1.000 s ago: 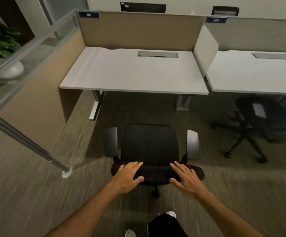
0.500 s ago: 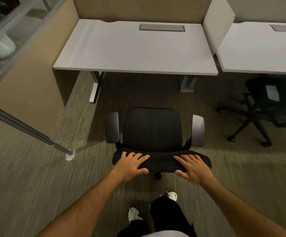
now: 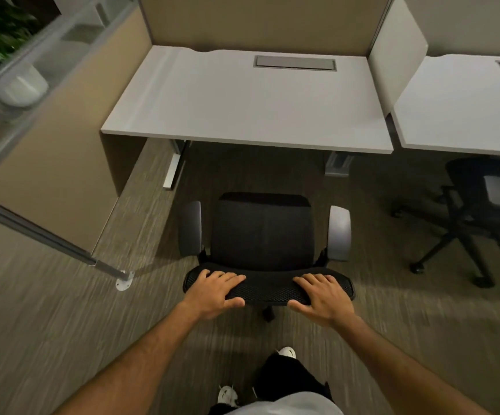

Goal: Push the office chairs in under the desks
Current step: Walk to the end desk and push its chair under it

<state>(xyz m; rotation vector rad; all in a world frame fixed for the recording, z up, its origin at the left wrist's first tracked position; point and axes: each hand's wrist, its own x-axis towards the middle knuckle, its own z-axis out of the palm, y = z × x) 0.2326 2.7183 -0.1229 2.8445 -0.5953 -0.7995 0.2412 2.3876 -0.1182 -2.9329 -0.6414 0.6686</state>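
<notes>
A black office chair (image 3: 262,232) with grey armrests stands on the carpet in front of a white desk (image 3: 242,100), its seat short of the desk's front edge. Its mesh backrest top (image 3: 268,287) faces me. My left hand (image 3: 216,292) grips the left end of that backrest, fingers over the top and thumb on the near side. In the same way, my right hand (image 3: 322,296) grips the right end.
A second black chair (image 3: 482,199) sits partly under the neighbouring desk (image 3: 458,115) on the right. A tan partition (image 3: 63,163) with a metal post foot (image 3: 123,281) bounds the left side. Desk legs (image 3: 172,169) flank the opening. A white divider (image 3: 398,52) separates the desks.
My hands went from hovering over the backrest to gripping its top. I have stepped closer, and the chair now stands nearer the desk.
</notes>
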